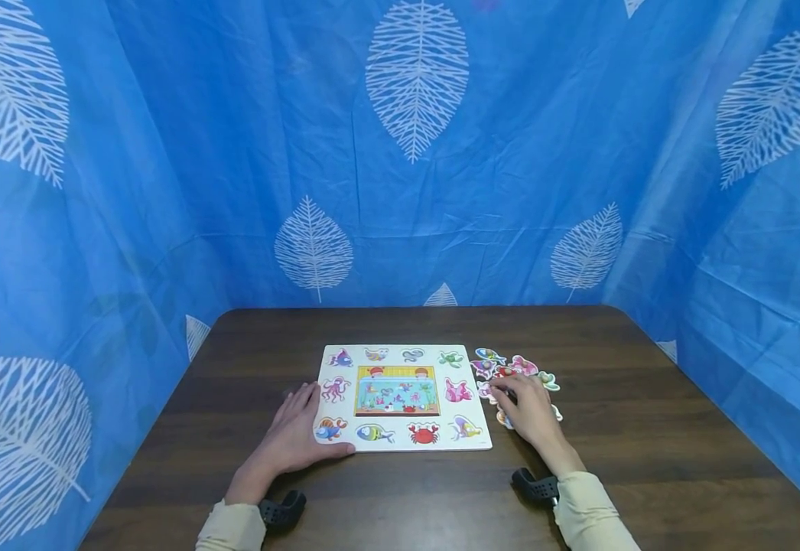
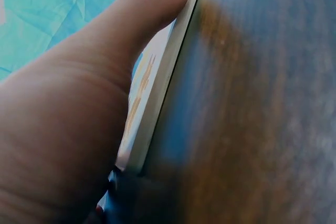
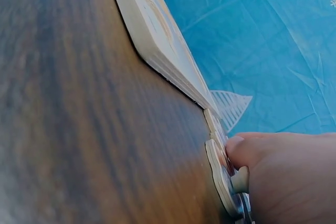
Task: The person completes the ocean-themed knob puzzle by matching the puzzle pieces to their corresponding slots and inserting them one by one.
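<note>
A white wooden puzzle board (image 1: 400, 443) with printed sea animals and a fish-tank picture lies flat on the table. My left hand (image 1: 292, 436) rests at its near left corner, fingers along the left side and the thumb stretched along the front edge. In the left wrist view the thumb (image 2: 152, 11) lies against the board's edge (image 2: 160, 85). My right hand (image 1: 532, 409) is over the heap of puzzle pieces right of the board. Thumb and forefinger pinch at a pink puzzle piece (image 1: 484, 392) beside the board; the hand partly hides the heap.
Around the right hand lie several loose pieces, among them a blue-yellow fish (image 1: 489, 355), a pink piece (image 1: 524, 366) and a green one (image 1: 547, 380). The dark wooden table (image 1: 248, 344) ends at blue curtains (image 1: 400, 229) with white leaf prints.
</note>
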Demonstrator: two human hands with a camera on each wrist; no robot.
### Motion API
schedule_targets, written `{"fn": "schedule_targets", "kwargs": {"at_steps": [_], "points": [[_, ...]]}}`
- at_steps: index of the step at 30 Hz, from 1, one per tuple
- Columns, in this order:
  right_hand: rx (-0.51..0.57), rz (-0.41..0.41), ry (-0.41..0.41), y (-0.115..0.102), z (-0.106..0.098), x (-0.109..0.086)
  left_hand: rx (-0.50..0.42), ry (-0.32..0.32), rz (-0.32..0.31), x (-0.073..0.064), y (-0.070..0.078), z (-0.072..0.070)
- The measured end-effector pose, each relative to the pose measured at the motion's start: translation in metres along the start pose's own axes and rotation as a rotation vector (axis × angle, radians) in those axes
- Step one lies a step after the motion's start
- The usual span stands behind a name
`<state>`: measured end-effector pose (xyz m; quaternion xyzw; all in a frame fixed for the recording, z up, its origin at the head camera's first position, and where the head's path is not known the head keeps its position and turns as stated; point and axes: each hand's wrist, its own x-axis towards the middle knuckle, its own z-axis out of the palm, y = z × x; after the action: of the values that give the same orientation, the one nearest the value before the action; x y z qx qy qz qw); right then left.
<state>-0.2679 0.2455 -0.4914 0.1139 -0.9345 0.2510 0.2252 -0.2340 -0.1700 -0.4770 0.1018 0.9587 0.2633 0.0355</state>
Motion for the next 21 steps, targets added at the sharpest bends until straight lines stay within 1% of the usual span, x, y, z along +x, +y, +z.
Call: {"fn": "schedule_targets", "kwargs": {"at_steps": [5,10,15,21], "points": [[-0.008,-0.004,0.011,0.0004,-0.0002,0.0008,-0.009,-0.001,-0.004,-0.0003,-0.0009,-0.0006],[-0.014,-0.014,0.028,-0.0001,-0.002,0.0028,0.018,0.001,0.002,0.0005,-0.0029,-0.0005],[-0.015,0.003,0.03,-0.0013,-0.0031,0.0033,0.049,-0.014,0.018,-0.0005,-0.0045,-0.0001],[-0.01,0.032,0.027,-0.0043,-0.0043,0.0045,0.051,-0.024,0.015,-0.0016,-0.0032,-0.0012]]}}
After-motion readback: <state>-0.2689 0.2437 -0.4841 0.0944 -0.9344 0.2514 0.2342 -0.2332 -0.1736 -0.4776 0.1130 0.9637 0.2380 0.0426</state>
